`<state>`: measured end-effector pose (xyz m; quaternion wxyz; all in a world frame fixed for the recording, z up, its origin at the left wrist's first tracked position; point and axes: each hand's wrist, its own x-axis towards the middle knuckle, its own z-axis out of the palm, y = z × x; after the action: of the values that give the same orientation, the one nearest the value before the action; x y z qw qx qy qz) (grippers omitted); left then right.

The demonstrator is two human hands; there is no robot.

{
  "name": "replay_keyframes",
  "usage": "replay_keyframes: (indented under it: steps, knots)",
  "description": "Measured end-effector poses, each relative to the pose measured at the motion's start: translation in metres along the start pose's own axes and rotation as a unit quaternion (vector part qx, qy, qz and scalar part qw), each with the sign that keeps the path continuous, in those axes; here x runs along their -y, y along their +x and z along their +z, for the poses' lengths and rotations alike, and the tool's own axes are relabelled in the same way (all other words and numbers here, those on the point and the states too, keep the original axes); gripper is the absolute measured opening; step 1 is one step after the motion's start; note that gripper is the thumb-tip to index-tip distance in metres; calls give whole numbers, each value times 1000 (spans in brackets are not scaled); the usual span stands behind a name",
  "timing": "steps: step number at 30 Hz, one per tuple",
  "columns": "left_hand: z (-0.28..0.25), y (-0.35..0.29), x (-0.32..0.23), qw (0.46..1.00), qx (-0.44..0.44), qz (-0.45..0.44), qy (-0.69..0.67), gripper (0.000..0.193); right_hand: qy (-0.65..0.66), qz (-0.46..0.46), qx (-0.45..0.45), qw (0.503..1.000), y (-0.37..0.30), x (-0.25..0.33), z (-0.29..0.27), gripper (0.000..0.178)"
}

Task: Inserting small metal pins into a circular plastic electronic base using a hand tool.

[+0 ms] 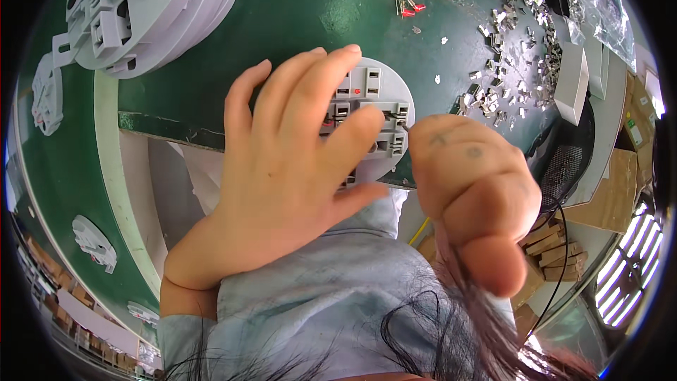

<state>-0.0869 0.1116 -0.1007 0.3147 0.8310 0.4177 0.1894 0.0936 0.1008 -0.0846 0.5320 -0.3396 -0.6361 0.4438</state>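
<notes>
Round grey part (pixel 392 90) under the left hand (pixel 282 148).
Its grip spreads wide; the right hand (pixel 476 187), just beside, curls narrow (its content I cannot tell).

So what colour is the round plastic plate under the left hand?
The plate is light grey; head view.

green tabletop (pixel 289 14) | pale-edged green bench (pixel 67 180), left | bright striped light (pixel 624 268), lower right

Hands (pixel 285 159) at grey disc (pixel 388 90), metal pieces (pixel 498 44), green table (pixel 296 7)
</notes>
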Motion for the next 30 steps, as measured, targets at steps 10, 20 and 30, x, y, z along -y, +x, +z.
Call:
replay_keyframes:
  steps: [10, 20, 30]
  knots:
    - [-7, -5, 11, 998, 59, 17, 5, 81, 65, 22, -62, 996, 9, 10, -12, 56]
    - [-26, -59, 28, 995, -87, 8, 57, 75, 196, -52, -137, 970, 3, 22, -3, 46]
    - [-122, -240, 91, 741, -321, -446, 385, 108, 252, 6, -102, 962, -20, 9, -15, 54]
